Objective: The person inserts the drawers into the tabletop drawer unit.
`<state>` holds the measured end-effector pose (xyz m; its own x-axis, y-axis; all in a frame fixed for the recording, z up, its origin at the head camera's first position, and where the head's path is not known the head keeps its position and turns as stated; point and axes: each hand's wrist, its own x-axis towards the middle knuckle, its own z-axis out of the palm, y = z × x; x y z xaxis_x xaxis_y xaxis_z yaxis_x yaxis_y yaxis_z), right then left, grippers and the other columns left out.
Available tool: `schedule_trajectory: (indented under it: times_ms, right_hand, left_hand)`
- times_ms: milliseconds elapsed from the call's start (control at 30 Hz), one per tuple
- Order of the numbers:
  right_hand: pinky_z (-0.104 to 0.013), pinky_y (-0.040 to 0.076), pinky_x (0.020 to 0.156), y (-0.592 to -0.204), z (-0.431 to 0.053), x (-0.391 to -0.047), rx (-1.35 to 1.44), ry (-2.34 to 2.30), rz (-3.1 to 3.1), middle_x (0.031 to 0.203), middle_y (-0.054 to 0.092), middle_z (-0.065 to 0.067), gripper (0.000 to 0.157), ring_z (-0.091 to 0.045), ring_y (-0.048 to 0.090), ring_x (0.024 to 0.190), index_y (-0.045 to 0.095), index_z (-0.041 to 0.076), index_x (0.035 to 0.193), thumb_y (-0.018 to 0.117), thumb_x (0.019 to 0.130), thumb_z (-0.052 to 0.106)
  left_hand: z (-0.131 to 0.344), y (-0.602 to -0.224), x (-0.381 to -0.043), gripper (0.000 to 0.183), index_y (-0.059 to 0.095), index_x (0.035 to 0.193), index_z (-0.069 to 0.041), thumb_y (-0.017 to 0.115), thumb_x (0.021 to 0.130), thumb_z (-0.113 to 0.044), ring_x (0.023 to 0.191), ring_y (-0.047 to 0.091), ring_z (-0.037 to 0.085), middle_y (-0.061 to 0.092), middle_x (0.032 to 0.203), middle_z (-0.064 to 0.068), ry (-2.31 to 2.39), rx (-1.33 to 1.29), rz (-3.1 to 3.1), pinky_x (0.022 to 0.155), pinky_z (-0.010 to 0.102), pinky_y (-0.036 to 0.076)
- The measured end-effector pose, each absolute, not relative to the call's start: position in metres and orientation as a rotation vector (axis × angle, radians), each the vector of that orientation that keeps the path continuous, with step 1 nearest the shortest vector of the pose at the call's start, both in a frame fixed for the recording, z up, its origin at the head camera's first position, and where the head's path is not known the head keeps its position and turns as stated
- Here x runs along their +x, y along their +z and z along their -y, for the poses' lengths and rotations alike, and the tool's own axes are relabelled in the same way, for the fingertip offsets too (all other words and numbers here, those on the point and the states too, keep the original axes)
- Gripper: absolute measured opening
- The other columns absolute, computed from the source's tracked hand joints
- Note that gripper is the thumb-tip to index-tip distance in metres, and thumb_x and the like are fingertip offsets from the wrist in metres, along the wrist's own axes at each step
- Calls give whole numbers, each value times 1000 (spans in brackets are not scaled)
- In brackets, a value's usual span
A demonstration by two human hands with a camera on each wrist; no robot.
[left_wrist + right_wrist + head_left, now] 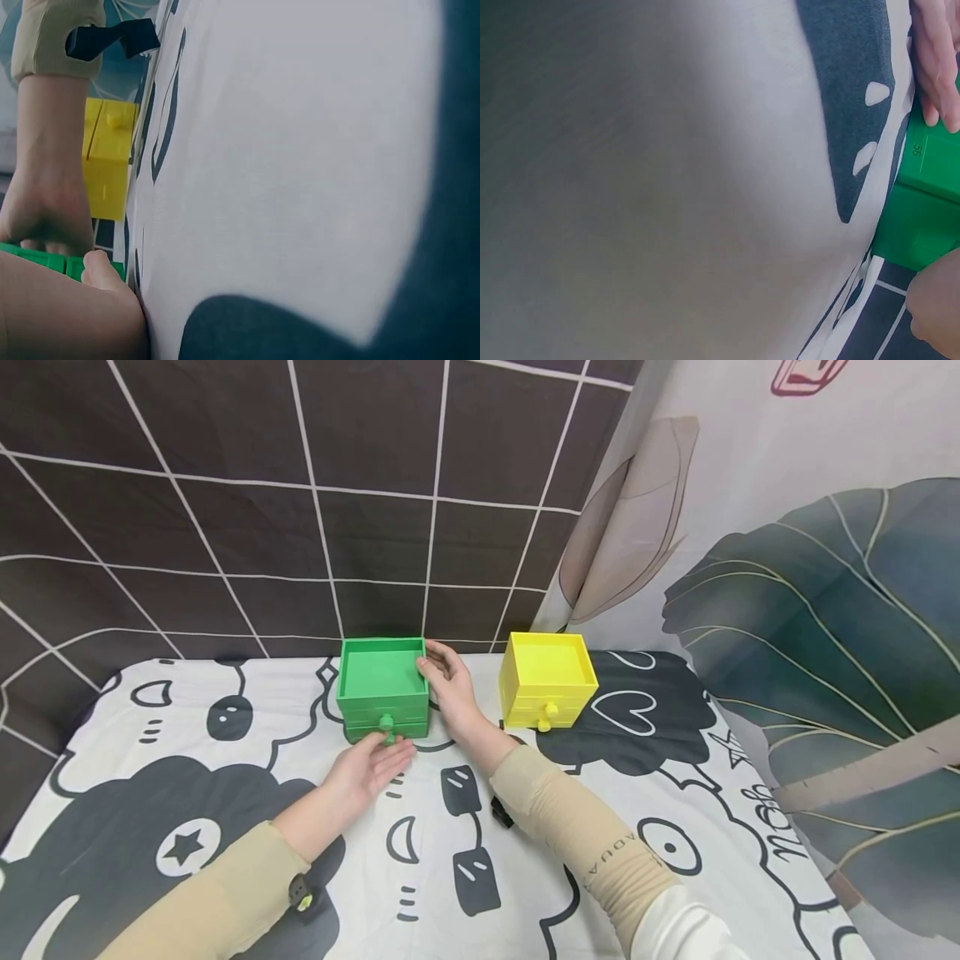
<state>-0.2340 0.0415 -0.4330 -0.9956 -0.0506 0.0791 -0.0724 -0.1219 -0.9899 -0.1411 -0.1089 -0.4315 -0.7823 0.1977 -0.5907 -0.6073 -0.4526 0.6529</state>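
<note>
In the head view a green drawer box (382, 670) with an open top stands on the cloth, its small green knobs (387, 724) facing me. My left hand (362, 774) is at its front, palm turned up and fingers fairly straight, with the thumb beside the lower knob. Whether it touches that knob is hard to tell. My right hand (452, 687) holds the box's right side, thumb over the rim; some of its fingers are hidden. The right wrist view shows straight left fingers (939, 75) against the green front.
A yellow drawer box (547, 681) with two knobs stands to the right of the green one. Under both lies a black-and-white patterned cloth (420, 827). Dark gridded fabric (375, 535) rises behind, and a leaf-print curtain (810, 627) hangs on the right.
</note>
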Motion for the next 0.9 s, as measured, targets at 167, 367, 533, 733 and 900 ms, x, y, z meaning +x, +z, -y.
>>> schedule_trajectory:
  times_ms: [167, 367, 533, 733, 900]
  right_hand:
    - [-41, 50, 121, -434, -42, -234, 140, 2327, 2076, 150, 57, -25, 46, -37, 55, 138, 51, -4, 150, 58, 105, 8]
    - [-42, 49, 122, -434, -43, -233, 133, 2319, 2085, 150, 57, -25, 47, -37, 55, 138, 50, -3, 150, 58, 105, 8]
    - [-42, 49, 122, -432, -43, -232, 132, 2318, 2079, 151, 57, -25, 47, -37, 55, 139, 51, -4, 150, 58, 105, 8]
    - [-42, 49, 122, -432, -42, -232, 142, 2324, 2072, 151, 56, -26, 46, -38, 55, 139, 51, -4, 150, 58, 105, 8]
    - [-40, 50, 121, -431, -41, -232, 135, 2337, 2064, 150, 57, -25, 46, -36, 55, 138, 51, -4, 149, 58, 105, 7]
  left_hand:
    - [109, -431, -142, 27, 50, 129, -2, 38, 116, -22, 101, 73, 11, 64, 136, 14, 2253, -591, -1257, 120, 30, 50]
    - [109, -430, -142, 26, 50, 128, -1, 37, 116, -21, 96, 74, 11, 70, 119, 10, 2264, -584, -1242, 119, 31, 50]
    - [109, -431, -142, 26, 50, 127, -2, 37, 116, -21, 97, 75, 11, 69, 129, 13, 2264, -570, -1243, 120, 32, 50]
    - [112, -433, -141, 28, 49, 131, -1, 37, 116, -21, 103, 74, 12, 66, 137, 15, 2260, -537, -1229, 122, 33, 48]
    - [117, -434, -137, 34, 45, 142, 0, 37, 115, -18, 114, 73, 15, 67, 138, 15, 2239, -529, -1240, 123, 33, 47]
